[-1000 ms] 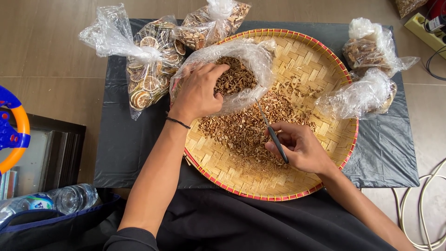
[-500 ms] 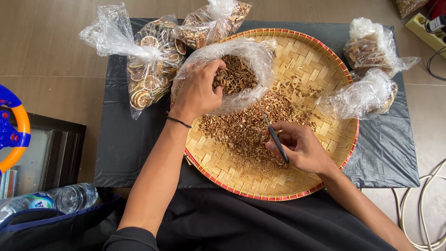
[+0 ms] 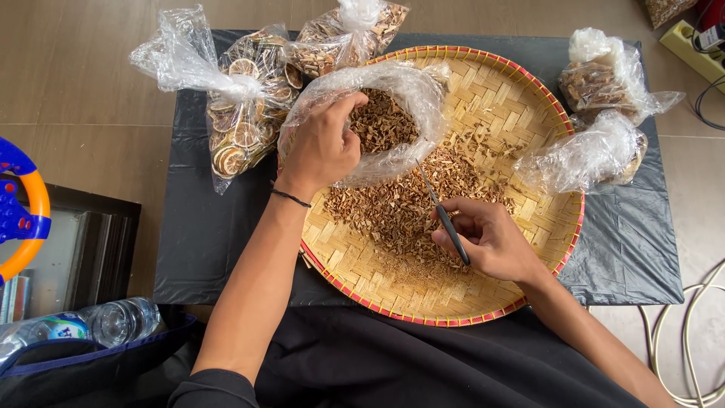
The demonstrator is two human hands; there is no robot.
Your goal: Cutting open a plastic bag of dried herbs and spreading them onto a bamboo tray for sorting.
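The left hand pinches the rim of the thin, floppy clear plastic bag of light, crumbly brown dried bits, while the right hand pinches slim metal scissors.

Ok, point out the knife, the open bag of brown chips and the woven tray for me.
knife (image 3: 451,233), head view, on the dark handle in the right hand.
open bag of brown chips (image 3: 381,125), head view, on the chips inside its mouth.
woven tray (image 3: 521,91), head view, on bare weave near the far rim.
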